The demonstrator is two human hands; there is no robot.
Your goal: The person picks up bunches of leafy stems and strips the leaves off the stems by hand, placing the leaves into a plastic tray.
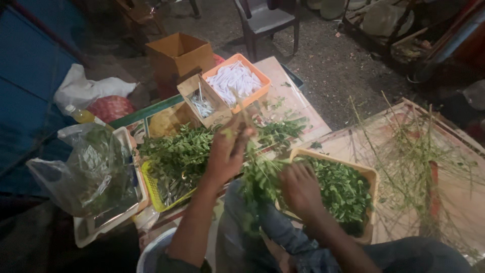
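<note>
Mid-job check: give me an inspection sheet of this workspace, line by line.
Surface: low board table, strewn with leaves.
Job's things: thin green stem; leafy green sprig bunch; tan tray of picked green leaves; yellow mesh basket of leafy sprigs.
Clutter: orange tray of white slips; small cardboard box; clear plastic bag; bare stripped stalks.
Grips: left hand shut on the stem; right hand over the leaf tray, grip unclear.
Cables: nothing seen.
Surroundings: gravel ground, dark plastic chair, open brown carton.

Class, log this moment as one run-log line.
left hand: holds leafy stem | right hand: strips sprig | leaf tray: beside right hand
</note>
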